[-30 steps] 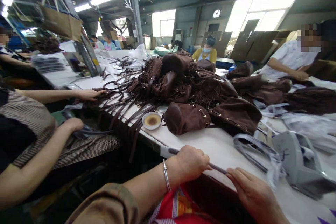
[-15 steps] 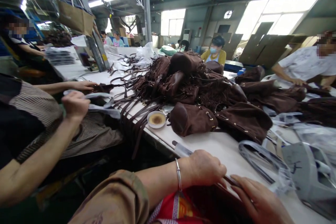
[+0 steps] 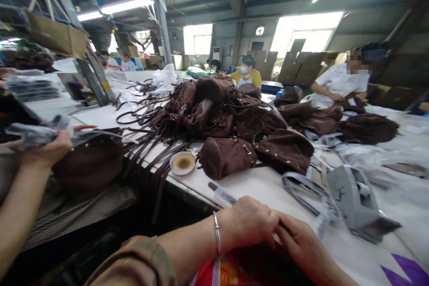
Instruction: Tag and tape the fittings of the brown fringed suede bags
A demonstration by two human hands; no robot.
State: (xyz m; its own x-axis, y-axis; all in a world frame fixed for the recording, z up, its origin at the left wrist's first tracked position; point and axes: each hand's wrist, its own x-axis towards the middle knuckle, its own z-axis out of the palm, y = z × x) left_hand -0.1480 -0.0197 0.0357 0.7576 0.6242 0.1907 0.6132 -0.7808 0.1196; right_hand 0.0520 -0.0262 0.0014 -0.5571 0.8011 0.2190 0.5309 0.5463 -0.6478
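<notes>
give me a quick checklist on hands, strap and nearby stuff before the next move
1. Left hand closed around the strap: ok, one end sticks out past it.
2. Right hand grip on the strap: cannot tell, its fingertips are hidden near the left hand.
3. Strap tip covered by the plastic sleeve: not ok, dark tip shows bare.
4. Bowl apart from the strap tip: ok.
5. Tape dispenser apart from both hands: ok.
6. Co-worker's hand apart from yours: ok.

From where I stand, the white table (image 3: pixel 266 187) carries heaped brown bags (image 3: pixel 214 116) at twelve o'clock, a white dish (image 3: pixel 182 173) at eleven, a tape dispenser (image 3: pixel 348 196) at two.
</notes>
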